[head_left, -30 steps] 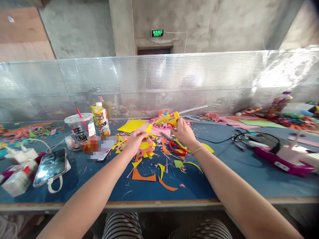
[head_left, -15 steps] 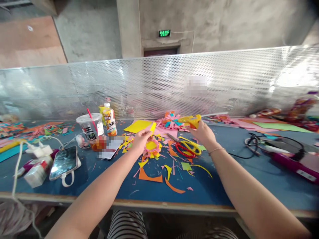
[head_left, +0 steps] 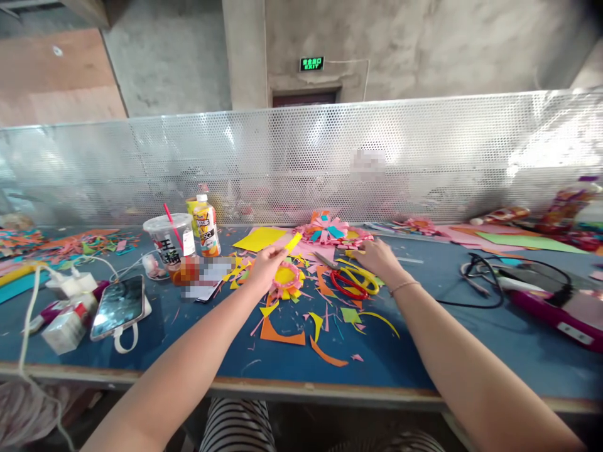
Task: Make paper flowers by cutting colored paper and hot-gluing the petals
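My left hand [head_left: 267,270] is closed in a pinch on a narrow yellow paper strip [head_left: 294,242], which points up and to the right. Just below it lies a paper flower [head_left: 286,275] with a yellow centre and a pink ring. My right hand [head_left: 378,258] is closed around a yellow glue gun [head_left: 351,253], low over the table; the hand covers most of the gun, and a clear glue stick [head_left: 411,260] juts out behind. Scissors [head_left: 351,282] with red and yellow handles lie between my hands. Farther back rests a pink and teal paper flower [head_left: 325,227].
Paper scraps [head_left: 282,333] litter the table [head_left: 188,370]. On the left stand a drink cup [head_left: 169,242] and a juice bottle [head_left: 206,226], near a phone [head_left: 120,307] and chargers. A black cable [head_left: 475,304] and a purple case [head_left: 551,314] lie right. A perforated metal screen [head_left: 235,163] runs behind.
My right hand has come down and turned with the glue gun, which now sits lower and closer to the scissors. The left hand keeps its pinch on the yellow paper strip.
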The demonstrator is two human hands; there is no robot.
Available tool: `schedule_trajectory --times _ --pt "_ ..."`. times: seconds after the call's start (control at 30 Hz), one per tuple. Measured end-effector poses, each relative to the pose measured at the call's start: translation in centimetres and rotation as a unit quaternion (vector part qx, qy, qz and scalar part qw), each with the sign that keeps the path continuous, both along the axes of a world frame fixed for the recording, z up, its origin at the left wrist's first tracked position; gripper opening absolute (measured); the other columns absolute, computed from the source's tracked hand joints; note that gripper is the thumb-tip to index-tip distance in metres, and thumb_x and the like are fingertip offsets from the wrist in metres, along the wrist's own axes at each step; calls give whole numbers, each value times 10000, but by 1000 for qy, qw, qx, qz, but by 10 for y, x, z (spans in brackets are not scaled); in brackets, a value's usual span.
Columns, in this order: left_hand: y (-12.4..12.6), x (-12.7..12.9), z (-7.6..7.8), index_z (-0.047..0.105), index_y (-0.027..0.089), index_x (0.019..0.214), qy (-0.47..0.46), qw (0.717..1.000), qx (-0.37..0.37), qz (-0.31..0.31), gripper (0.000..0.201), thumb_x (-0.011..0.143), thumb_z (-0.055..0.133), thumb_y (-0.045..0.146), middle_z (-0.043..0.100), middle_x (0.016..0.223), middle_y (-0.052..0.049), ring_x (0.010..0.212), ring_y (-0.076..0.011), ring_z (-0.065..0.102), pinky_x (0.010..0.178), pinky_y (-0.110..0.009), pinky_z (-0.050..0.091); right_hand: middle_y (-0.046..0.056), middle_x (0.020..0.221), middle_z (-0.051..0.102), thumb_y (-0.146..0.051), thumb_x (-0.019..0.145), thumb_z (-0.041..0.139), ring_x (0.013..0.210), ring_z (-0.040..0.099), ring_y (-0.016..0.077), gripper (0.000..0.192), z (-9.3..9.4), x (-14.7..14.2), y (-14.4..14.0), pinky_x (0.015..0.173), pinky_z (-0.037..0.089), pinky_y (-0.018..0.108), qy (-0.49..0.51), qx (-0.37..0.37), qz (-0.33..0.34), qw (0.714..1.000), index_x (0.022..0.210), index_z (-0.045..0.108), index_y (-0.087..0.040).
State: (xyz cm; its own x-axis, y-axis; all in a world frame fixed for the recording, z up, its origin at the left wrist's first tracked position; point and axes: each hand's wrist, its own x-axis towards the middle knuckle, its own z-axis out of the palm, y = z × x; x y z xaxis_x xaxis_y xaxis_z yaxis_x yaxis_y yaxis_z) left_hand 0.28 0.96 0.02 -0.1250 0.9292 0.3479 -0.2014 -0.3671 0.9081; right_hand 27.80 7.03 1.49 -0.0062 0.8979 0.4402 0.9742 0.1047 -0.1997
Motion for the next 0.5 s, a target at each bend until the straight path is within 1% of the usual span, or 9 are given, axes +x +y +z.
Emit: schedule_trajectory --times 0.03,0.07,0.1,0.17,0.27,0.33,0.4,0.47,0.5 --pt "0 1 0 638 130 717 1 1000 -3 -8 260 583 692 347 582 645 -10 575 -80 506 557 -197 403 152 885 639 -350 763 486 879 580 248 293 3 -14 -5 767 436 366 49 12 57 997 829 652 -117" --pt "-1 2 0 626 131 698 4 1000 -5 -16 239 589 685 336 571 630 -3 567 -78 503 559 -197 406 120 881 645 -324 762 491 853 584 214 261 5 -29 -11 776 439 338 106 8 125 986 841 646 -129" --pt "-3 3 0 616 133 685 8 1000 -7 -23 221 592 680 323 566 624 1 570 -80 506 570 -200 412 102 897 645 -324 756 506 833 586 193 253 7 -44 -18 776 443 322 163 -1 188 969 863 639 -137" --pt "-6 5 1 602 137 683 18 999 -9 -33 203 596 677 305 576 641 -1 599 -91 529 609 -214 432 79 943 637 -359 743 539 834 582 178 285 7 -73 -32 771 450 314 269 -12 280 922 933 624 -164" --pt "-12 8 3 577 143 694 43 997 -4 -65 222 607 677 321 584 651 -6 613 -108 554 636 -241 454 45 933 638 -382 726 568 857 576 175 288 4 -105 -51 765 456 311 406 -55 373 833 950 617 -207" --pt "-16 10 5 542 148 685 63 995 10 -82 235 621 676 330 571 628 1 595 -109 558 628 -249 461 23 892 634 -393 729 563 847 571 167 252 3 -119 -60 748 458 299 471 -75 395 785 906 619 -222" --pt "-20 11 7 495 159 692 82 993 20 -80 237 642 667 314 560 617 11 591 -109 568 626 -251 466 5 829 622 -395 724 572 796 570 154 209 2 -127 -66 730 461 290 526 -90 396 747 840 615 -226" --pt "-23 12 10 452 175 729 109 991 24 -70 235 672 645 297 573 641 8 612 -121 590 635 -262 472 -5 777 604 -393 706 596 738 562 140 187 0 -132 -68 711 461 283 568 -104 387 718 780 603 -221" --pt "-25 12 11 437 183 759 133 989 29 -61 231 690 627 294 584 662 2 625 -130 599 639 -270 473 -7 755 594 -394 695 608 714 554 133 187 0 -133 -68 699 459 277 584 -108 379 710 752 594 -217"
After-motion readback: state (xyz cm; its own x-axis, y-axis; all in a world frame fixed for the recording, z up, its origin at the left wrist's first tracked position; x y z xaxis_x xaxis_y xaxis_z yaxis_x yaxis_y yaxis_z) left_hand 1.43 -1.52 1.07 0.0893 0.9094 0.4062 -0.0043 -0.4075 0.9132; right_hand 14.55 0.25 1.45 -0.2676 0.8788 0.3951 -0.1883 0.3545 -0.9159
